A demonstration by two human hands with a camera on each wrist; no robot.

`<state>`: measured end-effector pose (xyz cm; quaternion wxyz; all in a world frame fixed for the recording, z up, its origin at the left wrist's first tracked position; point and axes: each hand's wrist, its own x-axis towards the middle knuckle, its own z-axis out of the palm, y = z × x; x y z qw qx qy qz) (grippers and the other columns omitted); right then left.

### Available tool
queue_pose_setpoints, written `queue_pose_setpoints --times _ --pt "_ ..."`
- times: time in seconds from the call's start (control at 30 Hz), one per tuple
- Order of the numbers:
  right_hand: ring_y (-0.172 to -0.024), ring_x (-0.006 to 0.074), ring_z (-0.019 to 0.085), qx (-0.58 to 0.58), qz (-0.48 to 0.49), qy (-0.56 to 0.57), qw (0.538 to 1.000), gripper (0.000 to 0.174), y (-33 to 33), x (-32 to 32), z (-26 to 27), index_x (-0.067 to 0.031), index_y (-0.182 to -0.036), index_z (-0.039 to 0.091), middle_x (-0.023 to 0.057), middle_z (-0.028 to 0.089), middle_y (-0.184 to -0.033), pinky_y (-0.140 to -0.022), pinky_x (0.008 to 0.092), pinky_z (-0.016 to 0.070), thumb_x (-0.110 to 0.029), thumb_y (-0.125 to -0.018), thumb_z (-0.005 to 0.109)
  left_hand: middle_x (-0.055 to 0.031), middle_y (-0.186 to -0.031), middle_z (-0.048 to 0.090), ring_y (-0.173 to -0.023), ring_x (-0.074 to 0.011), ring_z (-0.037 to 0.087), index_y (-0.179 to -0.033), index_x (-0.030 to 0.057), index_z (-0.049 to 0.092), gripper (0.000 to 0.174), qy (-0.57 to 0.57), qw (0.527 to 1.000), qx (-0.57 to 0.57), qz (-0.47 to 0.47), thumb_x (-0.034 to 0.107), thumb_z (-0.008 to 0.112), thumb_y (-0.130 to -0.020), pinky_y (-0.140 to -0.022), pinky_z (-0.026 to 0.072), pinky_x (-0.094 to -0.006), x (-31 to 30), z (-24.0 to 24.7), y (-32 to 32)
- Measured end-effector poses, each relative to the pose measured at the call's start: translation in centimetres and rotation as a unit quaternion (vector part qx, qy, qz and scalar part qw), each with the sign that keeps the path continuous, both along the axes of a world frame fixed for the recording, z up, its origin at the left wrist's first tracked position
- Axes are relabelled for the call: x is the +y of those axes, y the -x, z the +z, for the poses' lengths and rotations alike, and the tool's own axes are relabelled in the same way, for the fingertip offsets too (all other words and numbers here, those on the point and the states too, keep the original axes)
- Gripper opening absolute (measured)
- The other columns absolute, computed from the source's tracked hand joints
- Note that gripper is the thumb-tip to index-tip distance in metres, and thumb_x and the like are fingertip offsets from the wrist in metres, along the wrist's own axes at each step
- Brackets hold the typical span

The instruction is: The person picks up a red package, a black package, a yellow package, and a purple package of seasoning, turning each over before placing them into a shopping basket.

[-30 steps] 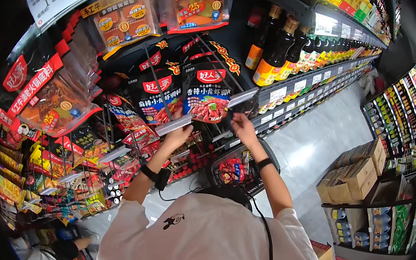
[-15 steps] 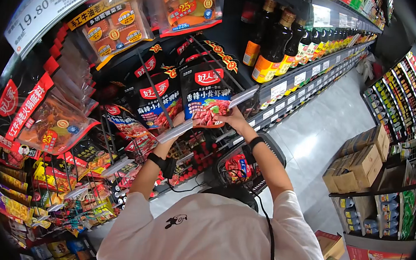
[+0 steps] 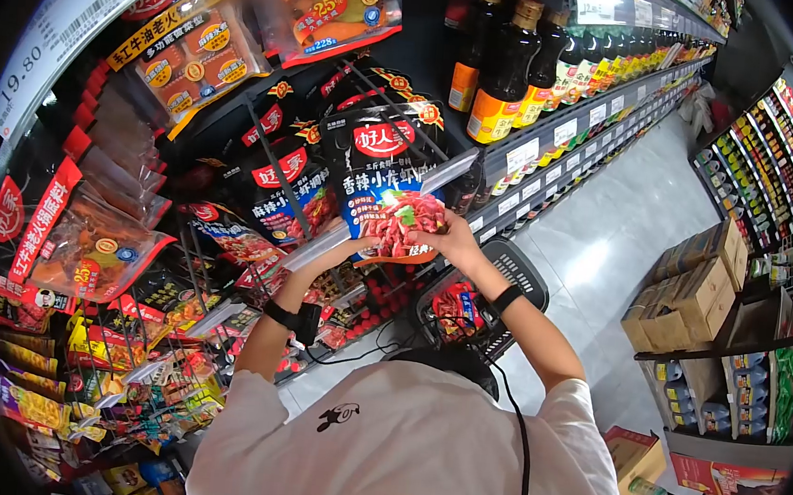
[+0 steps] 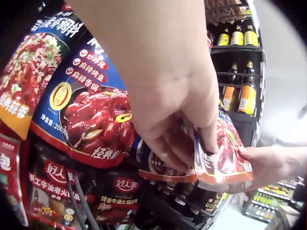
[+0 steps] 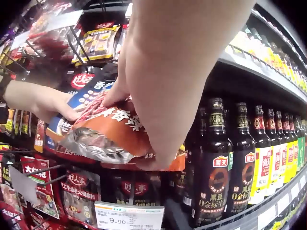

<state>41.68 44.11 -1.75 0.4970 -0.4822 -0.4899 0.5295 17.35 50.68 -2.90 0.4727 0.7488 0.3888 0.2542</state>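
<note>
A black and blue seasoning pouch (image 3: 388, 185) with a crayfish picture hangs at the front of a rack row. My right hand (image 3: 458, 243) grips its lower right edge; in the right wrist view the right hand (image 5: 148, 91) has its thumb and fingers around the pouch's orange bottom (image 5: 120, 125). My left hand (image 3: 332, 249) pinches the lower left edge, partly behind a clear label holder (image 3: 316, 245). In the left wrist view the left hand's (image 4: 177, 105) fingers curl at the pouch's side (image 4: 225, 143). A similar pouch (image 4: 91, 110) hangs beside it.
Dark sauce bottles (image 3: 501, 78) stand on the shelf to the right. A black basket (image 3: 517, 272) holding a red pack (image 3: 456, 310) is below my right arm. Metal hooks and hanging packs crowd the left. Cardboard boxes (image 3: 684, 306) stand across the aisle.
My right hand has moved from beside the pouch onto its lower edge. My left hand has moved onto its left edge. The pouch's bottom is lifted toward me and appears larger.
</note>
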Motion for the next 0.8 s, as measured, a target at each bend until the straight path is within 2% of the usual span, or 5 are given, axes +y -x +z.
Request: queue_pose_setpoints --times 0.07,0.37,0.67,0.7,0.8 --pt "-0.084 0.0082 0.058 -0.031 -0.003 0.006 0.999 0.049 -0.3 -0.9 1.0 0.0034 -0.109 0.056 0.0048 0.064 -0.096 -0.077 0.0242 0.0469 -0.016 -0.070 0.078 -0.0066 -0.097 0.063 -0.084 -0.0128 0.057 -0.106 -0.0011 0.055 0.043 0.016 0.998 0.064 0.003 0.023 0.075 -0.075 -0.077 0.0475 -0.0292 -0.8 0.9 -0.1" --pt "-0.082 0.0098 0.060 -0.039 0.042 -0.033 0.998 0.044 -2.8 -3.8 1.8 0.0044 -0.105 0.057 0.0074 0.066 -0.093 -0.075 0.0254 0.0474 -0.018 -0.072 0.077 -0.0114 -0.096 0.066 -0.087 -0.0169 0.062 -0.106 0.0011 0.060 0.042 -0.015 0.999 0.035 0.035 0.023 0.074 -0.074 -0.078 0.0475 -0.0314 -7.1 6.4 -3.1" --pt "-0.083 0.0119 0.061 -0.077 0.101 -0.095 0.987 0.044 -7.8 -5.7 1.7 0.0038 -0.103 0.058 0.0099 0.066 -0.091 -0.074 0.0267 0.0475 -0.023 -0.073 0.075 -0.0108 -0.091 0.067 -0.081 -0.0171 0.064 -0.104 0.0019 0.061 0.038 -0.044 0.990 0.061 0.117 0.023 0.074 -0.074 -0.074 0.0485 -0.0313 -12.8 6.4 -7.4" --pt "-0.083 0.0120 0.061 -0.075 0.108 -0.097 0.987 0.044 -8.3 -5.9 1.5 0.0038 -0.104 0.058 0.0101 0.066 -0.091 -0.074 0.0268 0.0475 -0.023 -0.073 0.075 -0.0069 -0.093 0.065 -0.080 -0.0104 0.055 -0.106 0.0011 0.058 0.041 -0.008 0.990 0.054 0.127 0.019 0.076 -0.073 -0.073 0.0466 -0.0294 -13.5 6.5 -8.0" --pt "-0.087 0.0095 0.058 -0.092 0.163 -0.096 0.978 0.045 -10.5 -7.0 2.1 0.0040 -0.111 0.054 0.0074 0.064 -0.098 -0.079 0.0255 0.0466 -0.018 -0.076 0.072 -0.0062 -0.092 0.064 -0.080 -0.0104 0.055 -0.107 0.0010 0.057 0.042 -0.023 0.986 0.061 0.154 0.018 0.076 -0.073 -0.073 0.0466 -0.0291 -16.2 7.5 -10.4"
